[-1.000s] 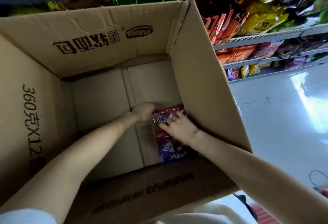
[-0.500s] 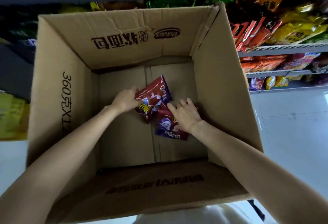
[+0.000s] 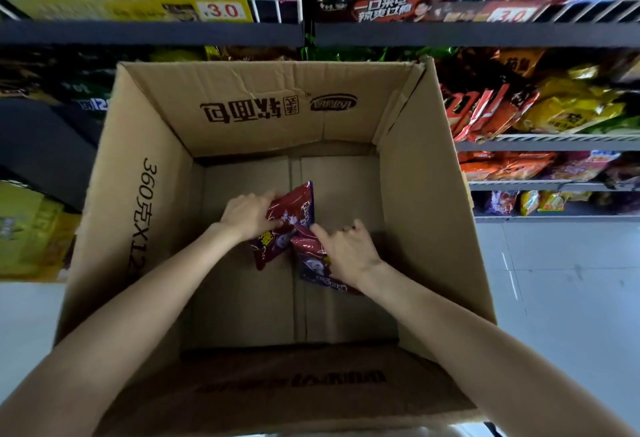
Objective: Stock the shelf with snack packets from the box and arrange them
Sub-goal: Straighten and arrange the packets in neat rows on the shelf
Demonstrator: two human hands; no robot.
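Both my arms reach down into a large open cardboard box (image 3: 162,194). My left hand (image 3: 247,215) grips a red and purple snack packet (image 3: 294,211), which is tilted and raised off the box floor. My right hand (image 3: 346,251) grips a second red and purple packet (image 3: 313,265) that lies lower, partly under my palm. The two packets touch each other near the middle of the box. The shelves (image 3: 547,140) with other snack packets stand behind and to the right of the box.
The box floor around the two packets is bare cardboard. An upper shelf (image 3: 152,31) with price tags runs across the top. Yellow-green cartons (image 3: 31,232) sit at the left. A pale tiled floor (image 3: 561,281) lies at the right.
My view has tilted upward, bringing the upper shelf into sight. The left hand's packet has lifted a little; one second ago only one packet showed under both hands.
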